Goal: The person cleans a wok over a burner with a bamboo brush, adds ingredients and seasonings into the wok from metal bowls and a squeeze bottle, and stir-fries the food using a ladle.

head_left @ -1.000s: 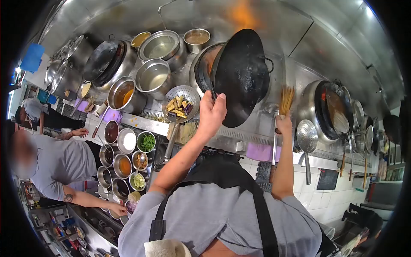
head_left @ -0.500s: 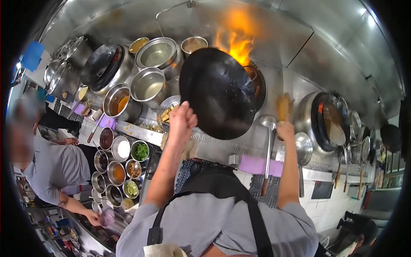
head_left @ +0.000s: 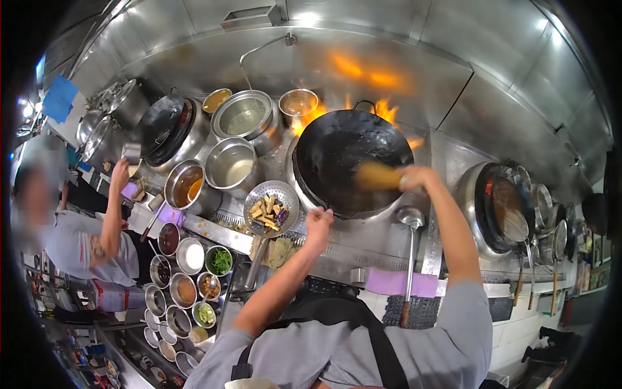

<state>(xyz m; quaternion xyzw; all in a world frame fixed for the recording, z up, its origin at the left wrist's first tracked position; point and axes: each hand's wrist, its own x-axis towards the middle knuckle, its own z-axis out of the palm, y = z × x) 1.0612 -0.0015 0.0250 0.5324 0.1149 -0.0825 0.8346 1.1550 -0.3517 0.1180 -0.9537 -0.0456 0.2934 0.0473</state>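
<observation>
A large black wok (head_left: 343,146) sits on the burner, with flames rising behind its rim. At the wok's near edge, my left hand (head_left: 319,227) is closed around its near loop handle, which my fingers mostly cover. My right hand (head_left: 418,178) grips a bamboo wok brush (head_left: 379,176), blurred by motion, whose bristle end is over the inside of the wok. Left of my left hand, a perforated strainer (head_left: 295,201) holds pale fried strips and some purple pieces. To the right, a ladle (head_left: 410,259) lies with its bowl by the stove.
Steel pots of liquid (head_left: 233,165) stand left of the wok. Several small bowls of ingredients (head_left: 190,255) line the lower left. Another person (head_left: 103,240) stands at the far left with an arm raised. On the right is a second wok station (head_left: 476,214); a purple cloth (head_left: 382,283) hangs in front.
The wok has gone from tilted up to resting on the burner. My right hand has brought the brush leftward over it. The other person's arm has risen.
</observation>
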